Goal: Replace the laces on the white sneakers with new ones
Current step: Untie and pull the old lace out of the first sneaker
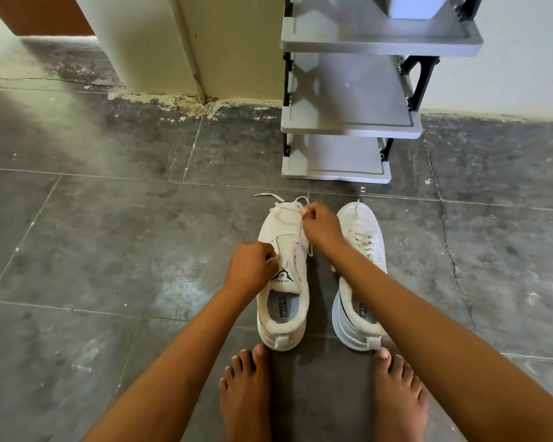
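left grip (251, 266) curled, pinching lace (300, 230) beside left sneaker (283, 330) tongue | right grip (321, 226) pinching lace above toe, wrist bent

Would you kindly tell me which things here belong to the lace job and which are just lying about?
Job: left sneaker, lace, right sneaker, left hand, right hand.
Lying about: grey rack, white container on its top shelf.
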Demonstrator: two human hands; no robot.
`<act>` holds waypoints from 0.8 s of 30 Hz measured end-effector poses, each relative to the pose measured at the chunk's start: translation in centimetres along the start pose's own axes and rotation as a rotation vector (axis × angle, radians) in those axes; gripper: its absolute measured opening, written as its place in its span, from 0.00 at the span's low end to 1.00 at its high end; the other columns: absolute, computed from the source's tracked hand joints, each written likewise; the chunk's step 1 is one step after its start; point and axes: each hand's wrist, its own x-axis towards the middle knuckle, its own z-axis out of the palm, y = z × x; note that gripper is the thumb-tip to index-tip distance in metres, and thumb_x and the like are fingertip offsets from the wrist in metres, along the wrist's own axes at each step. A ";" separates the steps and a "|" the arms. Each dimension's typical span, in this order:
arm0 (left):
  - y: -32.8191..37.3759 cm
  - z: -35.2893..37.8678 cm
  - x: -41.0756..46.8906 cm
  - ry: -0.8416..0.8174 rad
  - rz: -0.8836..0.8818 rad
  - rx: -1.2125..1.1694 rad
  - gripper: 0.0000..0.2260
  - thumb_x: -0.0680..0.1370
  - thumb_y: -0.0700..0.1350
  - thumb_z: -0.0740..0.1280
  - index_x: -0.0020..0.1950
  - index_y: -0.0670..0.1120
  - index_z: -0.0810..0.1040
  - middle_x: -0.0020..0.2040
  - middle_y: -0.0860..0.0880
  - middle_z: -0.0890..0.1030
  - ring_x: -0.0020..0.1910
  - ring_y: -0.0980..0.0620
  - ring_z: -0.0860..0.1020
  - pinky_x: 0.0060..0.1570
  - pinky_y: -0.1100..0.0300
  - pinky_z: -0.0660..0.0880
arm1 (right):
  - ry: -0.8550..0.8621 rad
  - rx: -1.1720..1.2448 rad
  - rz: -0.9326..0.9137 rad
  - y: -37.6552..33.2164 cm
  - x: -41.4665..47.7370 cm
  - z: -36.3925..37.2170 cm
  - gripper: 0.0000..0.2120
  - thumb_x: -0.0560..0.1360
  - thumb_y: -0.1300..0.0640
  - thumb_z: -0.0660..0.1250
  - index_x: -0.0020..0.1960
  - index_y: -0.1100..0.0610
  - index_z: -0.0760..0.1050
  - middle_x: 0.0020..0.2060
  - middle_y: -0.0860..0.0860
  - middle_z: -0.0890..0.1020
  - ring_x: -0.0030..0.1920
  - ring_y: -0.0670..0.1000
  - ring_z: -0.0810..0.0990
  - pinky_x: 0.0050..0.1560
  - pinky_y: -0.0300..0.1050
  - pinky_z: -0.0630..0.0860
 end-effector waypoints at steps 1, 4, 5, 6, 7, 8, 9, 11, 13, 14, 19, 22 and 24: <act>0.0 0.1 0.0 0.000 -0.005 0.004 0.04 0.74 0.41 0.65 0.42 0.42 0.78 0.42 0.39 0.81 0.41 0.41 0.78 0.39 0.53 0.73 | 0.038 0.109 -0.040 -1.0 0.1 -1.0 0.06 0.80 0.58 0.57 0.48 0.57 0.71 0.47 0.55 0.76 0.47 0.52 0.73 0.45 0.44 0.70; 0.0 0.2 0.0 -0.003 -0.025 -0.020 0.07 0.74 0.42 0.66 0.46 0.40 0.81 0.41 0.41 0.81 0.40 0.43 0.78 0.37 0.56 0.72 | 0.006 0.471 -0.193 -4.1 -0.3 -4.6 0.08 0.81 0.58 0.56 0.44 0.55 0.68 0.50 0.56 0.78 0.49 0.50 0.75 0.50 0.43 0.74; -0.1 0.2 0.0 0.000 -0.031 -0.033 0.07 0.74 0.42 0.66 0.46 0.40 0.81 0.41 0.41 0.81 0.39 0.44 0.77 0.36 0.57 0.70 | -0.064 0.619 -0.242 -4.7 -0.6 -5.4 0.09 0.82 0.59 0.54 0.43 0.55 0.67 0.51 0.54 0.80 0.51 0.50 0.78 0.53 0.44 0.76; -0.1 0.2 0.0 0.005 -0.034 -0.044 0.07 0.74 0.42 0.66 0.46 0.40 0.81 0.41 0.41 0.82 0.38 0.45 0.77 0.35 0.59 0.69 | -0.135 0.746 -0.270 -5.0 -0.8 -6.0 0.09 0.82 0.60 0.54 0.43 0.55 0.66 0.49 0.52 0.82 0.51 0.50 0.80 0.53 0.44 0.77; -0.1 0.2 0.0 0.012 -0.037 -0.052 0.07 0.74 0.42 0.66 0.46 0.40 0.81 0.41 0.42 0.82 0.37 0.45 0.77 0.35 0.60 0.68 | -0.193 0.828 -0.262 -5.2 -1.0 -6.2 0.10 0.82 0.62 0.54 0.42 0.56 0.65 0.44 0.50 0.83 0.46 0.50 0.81 0.52 0.45 0.77; -0.1 0.2 0.0 0.014 -0.039 -0.059 0.07 0.74 0.42 0.66 0.46 0.40 0.81 0.41 0.41 0.82 0.38 0.45 0.77 0.35 0.59 0.68 | -0.232 0.865 -0.218 -5.1 -1.2 -6.2 0.10 0.81 0.62 0.54 0.41 0.56 0.65 0.37 0.49 0.82 0.39 0.49 0.81 0.49 0.46 0.78; -0.1 0.2 0.0 0.018 -0.041 -0.067 0.07 0.74 0.41 0.66 0.45 0.40 0.81 0.41 0.41 0.82 0.38 0.45 0.78 0.35 0.58 0.69 | -0.252 0.848 -0.154 -4.9 -1.2 -6.1 0.10 0.80 0.63 0.55 0.41 0.56 0.65 0.32 0.47 0.78 0.31 0.47 0.77 0.44 0.47 0.77; -0.2 0.2 0.0 0.021 -0.041 -0.081 0.07 0.73 0.41 0.66 0.46 0.40 0.81 0.41 0.41 0.82 0.40 0.43 0.78 0.36 0.57 0.71 | -0.247 0.580 -0.035 -4.0 -1.0 -5.5 0.08 0.79 0.61 0.57 0.41 0.55 0.67 0.29 0.48 0.71 0.28 0.46 0.68 0.34 0.43 0.72; -0.2 0.3 0.0 0.021 -0.039 -0.086 0.07 0.73 0.41 0.66 0.46 0.40 0.82 0.41 0.41 0.82 0.41 0.43 0.79 0.37 0.58 0.71 | -0.211 0.066 -0.028 -2.5 -0.7 -5.1 0.04 0.78 0.58 0.60 0.45 0.56 0.71 0.36 0.50 0.75 0.36 0.49 0.72 0.37 0.43 0.71; -0.3 0.3 0.0 0.020 -0.038 -0.087 0.07 0.73 0.41 0.66 0.47 0.40 0.82 0.42 0.41 0.82 0.41 0.43 0.79 0.36 0.58 0.71 | -0.197 -0.159 -0.065 -1.5 -0.5 -4.8 0.05 0.78 0.57 0.61 0.48 0.58 0.73 0.42 0.52 0.78 0.42 0.51 0.75 0.42 0.44 0.72; -0.3 0.4 0.0 0.023 -0.034 -0.085 0.07 0.73 0.41 0.66 0.47 0.41 0.81 0.41 0.42 0.82 0.39 0.44 0.78 0.35 0.60 0.68 | -0.299 -0.692 -0.164 1.7 -1.0 -2.7 0.14 0.78 0.52 0.62 0.55 0.61 0.76 0.53 0.57 0.80 0.52 0.57 0.78 0.47 0.43 0.69; -0.3 0.4 -0.1 0.025 -0.034 -0.097 0.07 0.73 0.41 0.67 0.47 0.41 0.82 0.41 0.42 0.82 0.39 0.44 0.78 0.36 0.58 0.70 | -0.213 -0.710 -0.198 2.0 -0.8 -2.3 0.12 0.78 0.57 0.61 0.55 0.62 0.78 0.53 0.59 0.79 0.52 0.58 0.77 0.49 0.45 0.70; -0.3 0.4 -0.1 0.028 -0.035 -0.101 0.07 0.73 0.41 0.66 0.47 0.41 0.82 0.42 0.41 0.82 0.40 0.43 0.78 0.36 0.58 0.72 | -0.151 -0.631 -0.238 1.7 -0.5 -2.6 0.14 0.80 0.56 0.58 0.58 0.62 0.76 0.56 0.60 0.75 0.56 0.59 0.74 0.53 0.45 0.69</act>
